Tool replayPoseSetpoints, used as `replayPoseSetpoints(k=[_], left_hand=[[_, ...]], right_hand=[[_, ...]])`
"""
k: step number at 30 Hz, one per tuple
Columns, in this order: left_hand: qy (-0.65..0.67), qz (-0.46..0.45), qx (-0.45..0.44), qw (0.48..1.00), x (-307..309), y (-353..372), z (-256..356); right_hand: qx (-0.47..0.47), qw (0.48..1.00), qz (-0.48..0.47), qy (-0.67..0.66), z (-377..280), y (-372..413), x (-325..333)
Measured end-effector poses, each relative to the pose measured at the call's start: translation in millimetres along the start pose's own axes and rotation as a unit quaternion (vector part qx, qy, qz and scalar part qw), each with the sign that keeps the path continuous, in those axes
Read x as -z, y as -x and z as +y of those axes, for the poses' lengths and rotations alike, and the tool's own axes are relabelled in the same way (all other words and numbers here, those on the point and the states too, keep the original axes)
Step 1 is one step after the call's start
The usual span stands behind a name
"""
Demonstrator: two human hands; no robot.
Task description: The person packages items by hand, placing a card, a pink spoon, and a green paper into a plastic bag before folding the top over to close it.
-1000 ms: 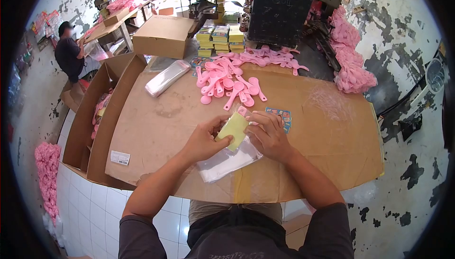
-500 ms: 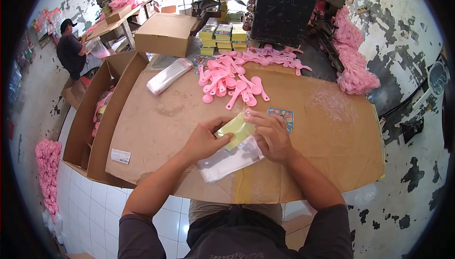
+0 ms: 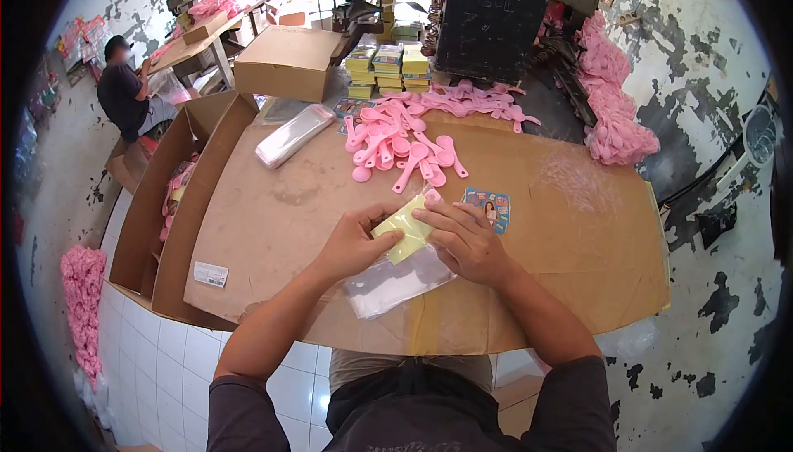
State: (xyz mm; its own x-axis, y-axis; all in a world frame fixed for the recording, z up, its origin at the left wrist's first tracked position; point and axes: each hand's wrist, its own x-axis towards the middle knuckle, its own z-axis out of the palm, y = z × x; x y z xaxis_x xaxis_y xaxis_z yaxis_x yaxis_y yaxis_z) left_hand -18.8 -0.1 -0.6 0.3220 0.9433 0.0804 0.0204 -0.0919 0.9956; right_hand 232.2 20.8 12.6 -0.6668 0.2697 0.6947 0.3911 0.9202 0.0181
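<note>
My left hand [image 3: 357, 241] is closed on a pale yellow card [image 3: 405, 227], with the thumb across its front. Glossy clear film covers the card, apparently a plastic bag. My right hand [image 3: 469, 245] presses its closed fingers on the right side of this bag. A small pink piece [image 3: 432, 195] shows at the top near my right fingertips; the rest of it is hidden. Beneath both hands lies a stack of clear plastic bags [image 3: 388, 288] on the cardboard-covered table [image 3: 273, 229]. A blue printed card [image 3: 494, 210] lies just beyond my right hand.
Pink spoons [image 3: 405, 148] are heaped ahead. A bundle of clear bags [image 3: 295, 135] lies to their left. An open carton [image 3: 186, 204] borders the table's left side. Card stacks [image 3: 388, 59] and a dark machine [image 3: 487, 26] stand behind. A co-worker [image 3: 124, 88] sits at far left.
My right fingers have shifted down and left over the bagged card, lying flatter across it. More of the blue card now shows. My left hand keeps its hold.
</note>
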Motion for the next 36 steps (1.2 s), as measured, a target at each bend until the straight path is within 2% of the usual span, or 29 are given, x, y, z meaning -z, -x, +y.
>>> replayPoseSetpoints(k=[5,8,11,13,16,17,19,20,22,23,25,29,31,35,36], left_hand=[[-0.003,0.002,-0.001,1.0,2.2,-0.7,-0.9],[0.038,0.013,-0.024,0.999,-0.3,-1.9,-2.5],[0.021,0.027,0.005,0.999,1.6,0.2,7.0],[0.057,0.042,-0.009,0.997,0.4,-1.1,6.2],[0.058,0.054,-0.027,0.997,0.3,-1.9,6.5],[0.05,0.055,-0.032,0.997,0.0,-2.1,6.8],[0.062,0.056,-0.049,0.995,-5.9,-1.6,5.9],[0.068,0.056,-0.058,0.994,-9.2,-1.4,5.1],[0.063,0.042,-0.092,0.993,-14.2,-2.9,-2.7],[0.06,0.034,-0.108,0.992,-15.5,-3.6,-5.3],[0.053,0.024,-0.082,0.995,-16.8,-0.2,2.3],[0.055,0.054,-0.048,0.996,-12.1,-2.2,-4.1],[0.079,0.04,-0.023,0.996,-6.6,-3.3,-6.2],[0.105,0.039,0.039,0.993,3.4,-2.7,4.0],[0.109,0.079,0.036,0.99,7.5,-3.5,6.4]], right_hand=[[0.012,1.0,-0.01,0.013,0.4,0.8,-0.2],[0.019,1.0,-0.019,0.013,-1.3,0.8,1.6],[0.03,0.999,-0.026,-0.004,-4.9,2.2,2.1],[0.047,0.999,-0.027,-0.008,-5.3,5.8,0.6],[-0.022,0.995,0.073,-0.066,-4.1,9.8,-4.5],[-0.109,0.982,0.109,-0.111,-6.2,8.6,-5.9],[-0.28,0.923,0.175,-0.197,-12.9,2.5,-10.4],[-0.319,0.879,0.171,-0.31,-12.6,-0.3,-15.0],[-0.382,0.749,0.155,-0.519,-7.2,-2.1,-26.3],[-0.391,0.733,0.135,-0.539,-4.7,0.9,-28.7],[-0.407,0.699,0.095,-0.58,-1.6,4.7,-31.5],[-0.415,0.714,0.072,-0.559,-3.8,4.0,-25.9],[-0.422,0.707,0.062,-0.564,-0.7,4.0,-23.5],[-0.416,0.726,0.074,-0.543,10.7,7.6,-21.5],[-0.422,0.728,0.082,-0.534,15.2,8.7,-20.6]])
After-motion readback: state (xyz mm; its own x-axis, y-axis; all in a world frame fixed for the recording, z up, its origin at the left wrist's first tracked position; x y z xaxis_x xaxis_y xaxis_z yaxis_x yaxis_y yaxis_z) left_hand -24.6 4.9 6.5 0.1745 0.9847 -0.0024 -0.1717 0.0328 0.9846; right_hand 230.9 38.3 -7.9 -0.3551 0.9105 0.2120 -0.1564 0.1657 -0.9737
